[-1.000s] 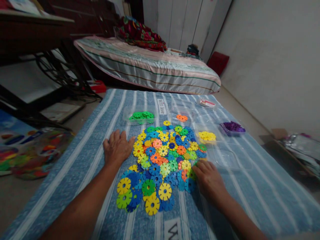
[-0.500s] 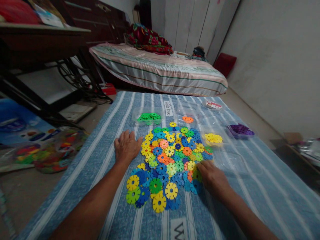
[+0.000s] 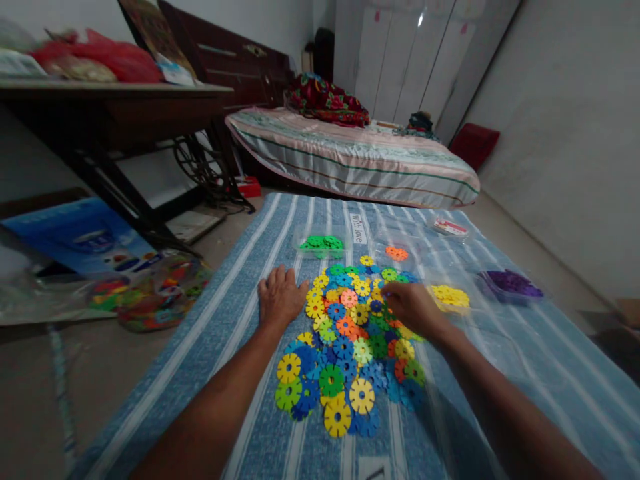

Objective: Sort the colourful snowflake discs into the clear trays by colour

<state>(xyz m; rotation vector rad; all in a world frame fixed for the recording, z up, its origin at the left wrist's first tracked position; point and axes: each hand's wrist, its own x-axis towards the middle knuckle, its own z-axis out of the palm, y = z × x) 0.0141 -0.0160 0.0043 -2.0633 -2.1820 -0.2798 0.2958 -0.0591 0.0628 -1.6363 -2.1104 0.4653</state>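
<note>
A loose pile of flower-shaped plastic discs (image 3: 363,350) in yellow, blue, green and orange lies on the striped cloth (image 3: 240,300). My left hand (image 3: 281,298) rests flat on the cloth at the pile's left edge, fingers spread, holding nothing. Over the pile's upper right, my right hand (image 3: 414,307) has its fingers closed and pointing down among the discs; what they pinch, if anything, is hidden. Beyond the pile are clear boxes with green discs (image 3: 323,245) and orange discs (image 3: 397,253). Yellow discs (image 3: 450,296) and purple discs (image 3: 510,284) sit in boxes to the right.
A small clear packet (image 3: 450,228) lies at the table's far right. Past the far edge is a bed (image 3: 350,157). To the left stand a sewing-machine table (image 3: 125,100) and, on the floor, a bag of colourful pieces (image 3: 160,293).
My right hand has moved from the pile's lower right edge away from me, over its upper right part. My left hand stays at the left edge. The camera view has turned left and up.
</note>
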